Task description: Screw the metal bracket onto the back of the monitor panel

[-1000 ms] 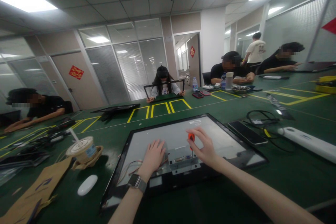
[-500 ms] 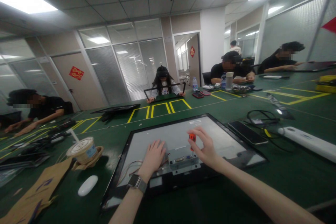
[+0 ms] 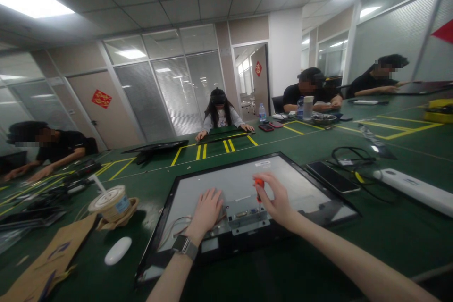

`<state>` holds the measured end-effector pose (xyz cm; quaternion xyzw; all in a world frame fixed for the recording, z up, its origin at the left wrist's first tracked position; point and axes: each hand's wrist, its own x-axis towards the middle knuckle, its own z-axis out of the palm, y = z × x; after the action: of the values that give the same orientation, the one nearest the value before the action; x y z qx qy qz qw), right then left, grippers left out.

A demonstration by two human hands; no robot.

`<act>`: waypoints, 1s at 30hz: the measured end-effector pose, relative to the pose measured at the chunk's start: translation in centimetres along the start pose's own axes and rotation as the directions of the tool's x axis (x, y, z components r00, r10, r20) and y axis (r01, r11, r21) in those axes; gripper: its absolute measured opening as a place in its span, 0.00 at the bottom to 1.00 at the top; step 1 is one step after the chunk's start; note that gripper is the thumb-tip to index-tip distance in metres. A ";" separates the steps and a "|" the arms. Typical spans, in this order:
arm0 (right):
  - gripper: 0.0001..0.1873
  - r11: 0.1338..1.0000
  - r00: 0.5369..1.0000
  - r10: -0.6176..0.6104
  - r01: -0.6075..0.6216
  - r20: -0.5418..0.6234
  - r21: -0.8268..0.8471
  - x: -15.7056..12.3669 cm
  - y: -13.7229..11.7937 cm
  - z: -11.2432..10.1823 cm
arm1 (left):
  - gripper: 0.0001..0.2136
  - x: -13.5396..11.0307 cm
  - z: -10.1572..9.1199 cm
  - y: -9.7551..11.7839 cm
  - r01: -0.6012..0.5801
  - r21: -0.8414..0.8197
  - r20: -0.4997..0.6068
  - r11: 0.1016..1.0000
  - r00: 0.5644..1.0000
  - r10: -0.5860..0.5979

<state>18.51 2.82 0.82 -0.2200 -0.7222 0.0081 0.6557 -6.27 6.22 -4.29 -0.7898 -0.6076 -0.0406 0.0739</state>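
Note:
A monitor panel lies back-up on the green table in front of me, its black frame around a grey metal back. My left hand, a watch on its wrist, rests flat with fingers spread on the panel beside a metal connector bracket. My right hand is closed round a small screwdriver with an orange handle, held upright with its tip down at the bracket.
A lidded drink cup with a straw, a white mouse and brown paper lie at the left. A phone, black cables and a white power strip lie at the right. Several other people sit around the table.
The person across the table has lowered a black frame flat onto the table. A person standing at the back right has gone from view. My hands have barely moved.

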 end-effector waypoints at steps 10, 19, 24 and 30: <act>0.17 1.000 0.999 0.024 -0.024 0.035 0.007 -0.2 0.9 -0.6 | 0.21 -0.1 -0.7 0.3 0.014 0.002 0.031 1.000 0.999 -0.014; 0.16 0.997 0.999 0.025 -0.023 0.020 -0.075 0.2 1.2 -0.1 | 0.21 0.1 0.3 -0.1 0.012 0.005 0.008 1.000 1.000 -0.012; 0.08 0.993 0.997 0.061 -0.065 -0.050 -0.095 0.5 1.1 -0.3 | 0.21 0.1 0.7 -0.3 -0.006 0.017 -0.016 1.000 1.000 0.006; 0.06 0.994 0.991 0.103 -0.105 -0.089 -0.016 0.2 0.9 -0.3 | 0.21 0.2 0.5 -0.2 -0.001 0.016 -0.006 1.000 1.000 0.001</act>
<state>19.09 3.64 0.83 -0.2642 -0.6801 0.0249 0.6834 -6.45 6.52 -4.76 -0.7894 -0.6072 -0.0381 0.0820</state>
